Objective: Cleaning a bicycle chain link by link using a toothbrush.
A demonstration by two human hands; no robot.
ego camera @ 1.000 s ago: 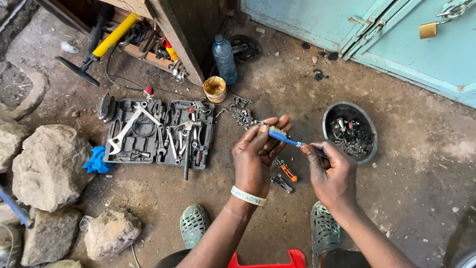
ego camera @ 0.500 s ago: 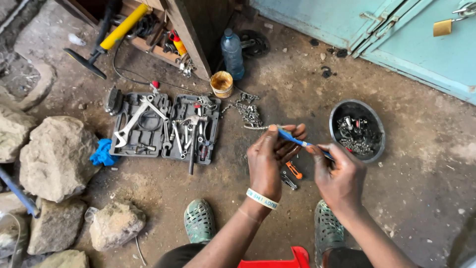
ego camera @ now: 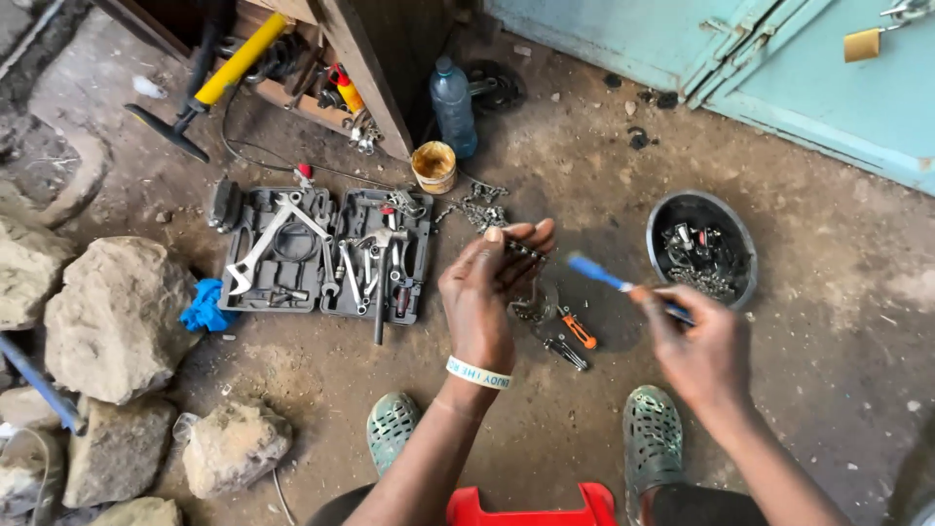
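Observation:
My left hand (ego camera: 485, 290) is raised over the dirt floor and holds a length of bicycle chain (ego camera: 526, 255) across its fingertips; the chain droops below the hand. My right hand (ego camera: 693, 349) grips a blue-handled brush (ego camera: 606, 277), its tip pointing left toward the chain but apart from it. An orange-handled small tool (ego camera: 580, 333) and a dark one (ego camera: 565, 353) lie on the ground under my hands.
An open grey tool case (ego camera: 321, 255) with wrenches lies left. A black bowl (ego camera: 703, 251) of metal parts sits right. A yellow tin (ego camera: 434, 168), plastic bottle (ego camera: 454, 105), loose chain (ego camera: 479, 206), yellow pump (ego camera: 234, 68), rocks (ego camera: 115, 316) and a blue rag (ego camera: 206, 308) surround them.
My right hand has drawn the brush away to the right, off the chain. My left hand has lifted slightly with the chain.

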